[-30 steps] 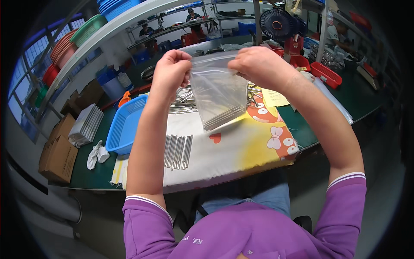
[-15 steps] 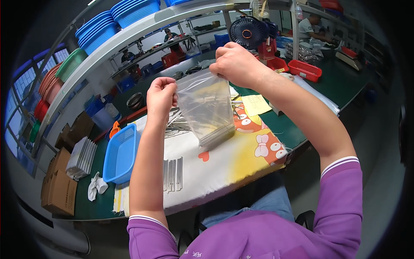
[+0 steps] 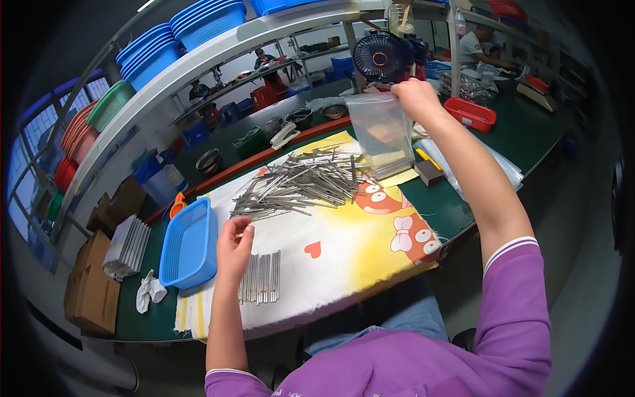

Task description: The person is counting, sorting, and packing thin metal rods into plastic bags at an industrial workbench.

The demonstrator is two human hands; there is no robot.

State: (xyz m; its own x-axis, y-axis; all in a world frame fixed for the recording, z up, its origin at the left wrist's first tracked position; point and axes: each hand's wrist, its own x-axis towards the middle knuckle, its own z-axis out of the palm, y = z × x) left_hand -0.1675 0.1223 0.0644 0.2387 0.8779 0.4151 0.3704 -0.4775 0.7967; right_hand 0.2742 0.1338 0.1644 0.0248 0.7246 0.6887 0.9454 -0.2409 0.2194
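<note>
My right hand holds a clear plastic bag by its top edge, raised over the right of the table; metal rods lie at the bag's bottom. My left hand hovers low over the white patterned cloth, fingers loosely curled and holding nothing, just above a small neat row of metal rods. A big loose pile of metal rods lies on the cloth between the two hands.
A blue plastic basket sits left of the cloth, with white rags, cardboard boxes and stacked white sheets beyond. A small fan, red trays and bowls stand at the back. Other people work at far benches.
My left hand let go of the bag and dropped to the cloth near the small rod row. My right hand carried the bag up and to the right.
</note>
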